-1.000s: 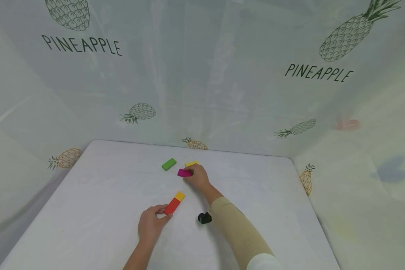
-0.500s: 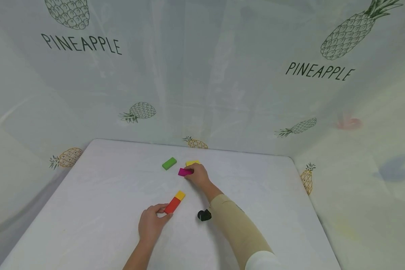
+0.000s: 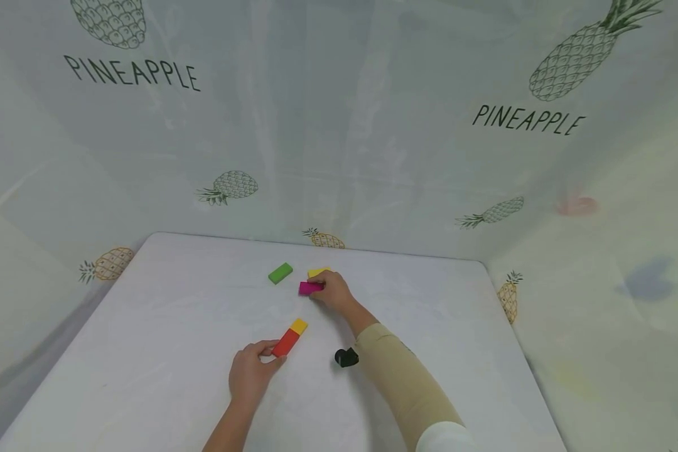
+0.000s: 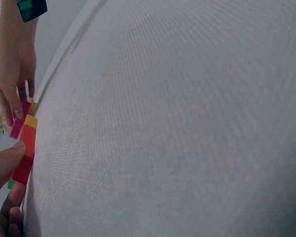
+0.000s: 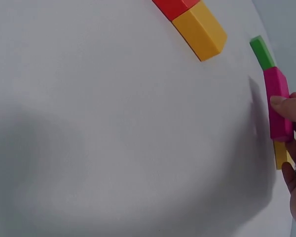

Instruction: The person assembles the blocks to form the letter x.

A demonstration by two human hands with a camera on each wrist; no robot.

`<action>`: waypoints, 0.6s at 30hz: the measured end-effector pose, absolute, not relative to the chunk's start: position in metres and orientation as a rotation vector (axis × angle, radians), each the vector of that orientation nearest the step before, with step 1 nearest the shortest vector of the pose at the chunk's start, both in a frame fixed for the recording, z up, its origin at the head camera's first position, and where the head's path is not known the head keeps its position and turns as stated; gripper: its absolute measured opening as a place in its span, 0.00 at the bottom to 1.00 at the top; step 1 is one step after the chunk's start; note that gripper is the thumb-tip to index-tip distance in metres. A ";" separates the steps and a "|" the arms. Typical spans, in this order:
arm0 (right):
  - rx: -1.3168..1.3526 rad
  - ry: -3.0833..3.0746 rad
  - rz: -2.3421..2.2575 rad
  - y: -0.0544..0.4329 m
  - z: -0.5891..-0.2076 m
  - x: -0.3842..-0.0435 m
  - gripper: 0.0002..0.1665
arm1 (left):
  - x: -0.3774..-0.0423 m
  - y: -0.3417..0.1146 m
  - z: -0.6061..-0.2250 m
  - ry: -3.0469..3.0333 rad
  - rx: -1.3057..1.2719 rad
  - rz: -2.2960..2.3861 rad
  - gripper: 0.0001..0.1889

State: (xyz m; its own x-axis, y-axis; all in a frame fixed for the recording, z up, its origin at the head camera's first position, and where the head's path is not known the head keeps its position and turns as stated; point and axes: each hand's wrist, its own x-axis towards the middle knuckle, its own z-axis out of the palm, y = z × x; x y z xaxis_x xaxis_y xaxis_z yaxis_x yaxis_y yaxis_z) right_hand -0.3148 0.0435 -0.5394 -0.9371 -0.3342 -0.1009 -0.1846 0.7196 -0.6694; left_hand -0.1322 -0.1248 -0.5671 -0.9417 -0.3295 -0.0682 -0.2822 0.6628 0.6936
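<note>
My left hand [image 3: 251, 373] pinches a red block [image 3: 285, 343] between thumb and fingers. An orange-yellow block [image 3: 299, 326] lines up end to end with the red one, at its far end. Farther back, my right hand [image 3: 336, 291] grips a magenta block [image 5: 277, 101] by thumb and fingers; in the right wrist view a shadow falls on the table beside it. Just behind that hand lies a yellow block [image 3: 319, 272], partly covered by it. A green block [image 3: 280, 273] rests to the left of the magenta one.
The white table [image 3: 164, 314] has its far edge against a hanging sheet [image 3: 339, 125] printed with pineapples. A small black object [image 3: 347, 358], seen against the right sleeve [image 3: 401, 376], is the camera on the right wrist.
The magenta block has turned slightly in my right hand and sits more level in the head view. My left hand stays on the red block. The whole head view has shifted a little.
</note>
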 end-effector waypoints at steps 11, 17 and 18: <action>-0.534 2.607 -1.003 0.057 -0.535 -0.317 0.21 | -0.132 -0.125 -0.567 -2.806 0.517 -1.163 0.22; -0.592 2.558 -0.987 0.063 -0.526 -0.314 0.20 | -0.132 -0.125 -0.565 -2.811 0.522 -1.161 0.21; -0.598 2.548 -0.986 0.064 -0.525 -0.313 0.20 | -0.132 -0.125 -0.565 -2.813 0.520 -1.163 0.21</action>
